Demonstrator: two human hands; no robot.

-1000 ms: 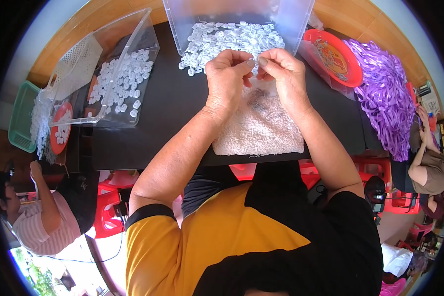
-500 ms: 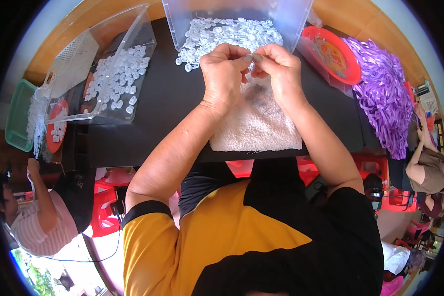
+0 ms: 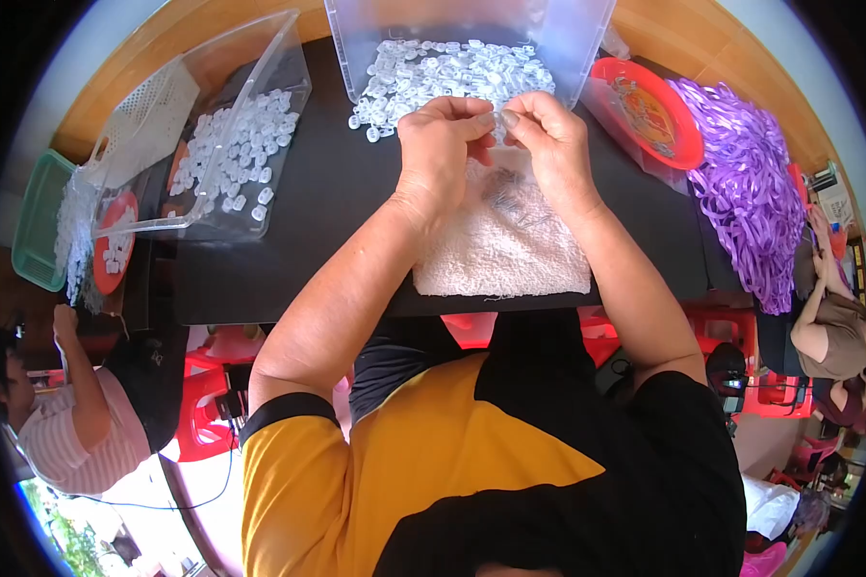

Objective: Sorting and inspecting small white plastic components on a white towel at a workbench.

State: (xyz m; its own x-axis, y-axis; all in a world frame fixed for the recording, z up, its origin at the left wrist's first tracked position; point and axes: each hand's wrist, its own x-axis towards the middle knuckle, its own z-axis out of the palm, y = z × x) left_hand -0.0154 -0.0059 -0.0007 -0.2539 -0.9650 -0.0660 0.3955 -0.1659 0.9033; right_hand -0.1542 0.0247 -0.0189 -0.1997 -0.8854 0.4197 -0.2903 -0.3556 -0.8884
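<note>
My left hand and my right hand meet fingertip to fingertip above the far end of a cream towel. Between their pinched thumbs and forefingers is a small clear plastic piece, mostly covered by the fingers. Beneath the hands, several thin grey pieces lie on the towel, too small to make out. Just beyond my fingers, many small translucent white plastic pieces spread out of a clear bin tipped toward me.
A clear box with more white pieces stands left, near a green basket. To the right are a red plate with small metal bits and a heap of purple ribbons. Other people sit at both sides of the black table.
My hands have come slightly nearer and the fingertips have parted a little, so the small clear piece between them shows more. The view has shifted slightly.
</note>
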